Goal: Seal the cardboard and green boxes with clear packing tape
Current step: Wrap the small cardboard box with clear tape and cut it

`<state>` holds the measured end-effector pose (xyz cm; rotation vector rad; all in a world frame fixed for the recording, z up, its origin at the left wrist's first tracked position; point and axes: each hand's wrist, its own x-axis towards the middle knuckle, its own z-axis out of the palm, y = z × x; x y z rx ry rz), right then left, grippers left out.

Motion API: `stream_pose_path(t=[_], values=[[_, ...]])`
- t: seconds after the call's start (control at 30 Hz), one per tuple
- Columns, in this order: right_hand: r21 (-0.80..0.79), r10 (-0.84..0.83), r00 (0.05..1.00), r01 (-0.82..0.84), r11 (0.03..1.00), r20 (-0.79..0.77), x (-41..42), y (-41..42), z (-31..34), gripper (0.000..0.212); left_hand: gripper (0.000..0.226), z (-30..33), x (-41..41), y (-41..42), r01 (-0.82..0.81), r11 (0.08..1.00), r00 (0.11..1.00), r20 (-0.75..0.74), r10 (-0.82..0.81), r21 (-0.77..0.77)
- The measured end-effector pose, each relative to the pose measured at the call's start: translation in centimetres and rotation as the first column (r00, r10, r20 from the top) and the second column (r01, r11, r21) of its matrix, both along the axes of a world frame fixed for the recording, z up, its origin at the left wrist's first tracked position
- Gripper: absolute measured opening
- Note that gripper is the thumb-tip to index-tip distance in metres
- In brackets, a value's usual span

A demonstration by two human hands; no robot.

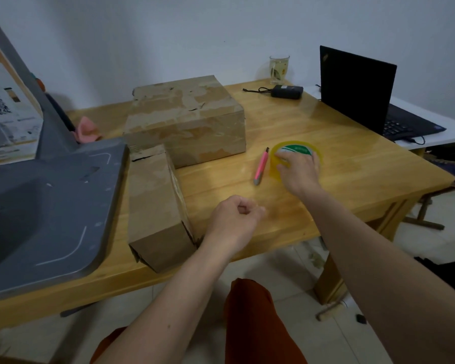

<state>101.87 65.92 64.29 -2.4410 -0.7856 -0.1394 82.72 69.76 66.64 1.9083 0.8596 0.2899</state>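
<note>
A large worn cardboard box sits at the back middle of the wooden table. A long narrow cardboard box lies in front of it, reaching toward the table's near edge. A roll of clear tape with a green and white core lies flat to the right of the boxes. My right hand rests on top of the roll, its fingers curled over the rim. My left hand hovers over the table beside the narrow box, curled into a loose fist with nothing in it. No green box can be made out.
A pink utility knife lies just left of the tape. A grey moulded panel covers the table's left side. At the back right are a black laptop, a power adapter and a glass mug. Pink cloth lies behind the panel.
</note>
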Motion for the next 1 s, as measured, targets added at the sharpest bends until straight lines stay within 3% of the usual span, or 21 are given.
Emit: stream_pose_path(t=[0.07, 0.2, 0.3, 0.4, 0.47, 0.6, 0.8, 0.9, 1.0], values=[[-0.017, -0.043, 0.997, 0.042, 0.999, -0.063, 0.1, 0.9, 0.9, 0.035, 0.03, 0.5, 0.3, 0.2, 0.023, 1.0, 0.999, -0.028, -0.023, -0.002], [0.017, 0.036, 0.998, -0.037, 0.999, 0.059, -1.2, 3.0, 2.7, 0.034, 0.03, 1.1, 0.3, 0.5, 0.058, 0.994, 0.996, -0.075, -0.051, 0.093], [-0.218, 0.176, 0.984, -0.164, 0.962, 0.038, -2.2, 5.2, 3.5, 0.026, 0.032, 1.4, 0.1, 0.5, 0.11, 0.982, 0.985, -0.152, -0.086, 0.155], [-0.473, 0.194, 0.981, -0.185, 0.861, -0.03, -3.0, 7.0, 3.7, 0.025, 0.024, 1.4, 0.0, 0.6, 0.156, 0.972, 0.974, -0.192, -0.121, 0.176], [-0.489, 0.171, 0.985, -0.162, 0.857, -0.026, -2.8, 7.7, 3.6, 0.029, 0.018, 1.3, -0.1, 0.8, 0.169, 0.97, 0.97, -0.203, -0.132, 0.178], [-0.479, 0.126, 0.991, -0.129, 0.868, -0.039, -2.3, 8.1, 3.5, 0.033, 0.037, 1.2, -0.2, 1.1, 0.173, 0.97, 0.965, -0.229, -0.131, 0.17], [-0.15, 0.166, 0.919, -0.232, 0.961, -0.359, -1.8, 6.0, 7.5, 0.045, 0.047, 0.9, -0.2, 1.2, 0.16, 0.973, 0.969, -0.213, -0.123, 0.165], [0.075, 0.224, 0.882, -0.212, 0.974, -0.416, -1.6, 2.9, 8.8, 0.061, 0.033, 0.9, 0.0, 1.4, 0.081, 0.977, 0.986, -0.161, -0.05, 0.197], [0.21, 0.255, 0.857, -0.176, 0.962, -0.448, -2.1, -1.5, 8.3, 0.056, 0.017, 0.6, 0.6, 1.6, 0.006, 0.979, 0.993, -0.119, 0.019, 0.205]])
